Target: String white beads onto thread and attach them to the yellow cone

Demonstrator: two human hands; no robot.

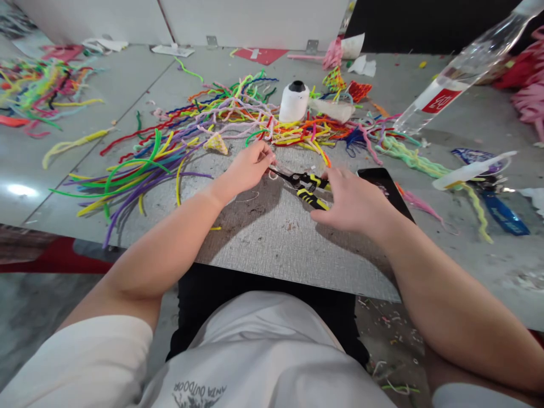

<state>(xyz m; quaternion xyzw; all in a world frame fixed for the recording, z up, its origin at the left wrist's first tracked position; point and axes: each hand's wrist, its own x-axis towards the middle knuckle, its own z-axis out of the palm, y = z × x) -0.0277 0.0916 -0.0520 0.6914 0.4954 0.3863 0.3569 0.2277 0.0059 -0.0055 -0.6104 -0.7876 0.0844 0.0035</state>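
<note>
My right hand (352, 201) grips the yellow-and-black handles of a pair of cutting pliers (304, 184), whose jaws point left. My left hand (249, 164) is pinched on a thin pale wire piece (274, 173) right at the plier jaws. Both hands rest low over the grey table (272, 243), in front of a big heap of coloured pipe cleaners (221, 122). Just behind the heap's near edge stands a white spool of thread (294, 102).
A black phone (382, 181) lies right of my right hand. A clear plastic bottle (459, 71) leans in at the upper right. A second pile of pipe cleaners (38, 90) lies far left. White tubes, blue scissors (504, 212) and pink fluffy material sit to the right.
</note>
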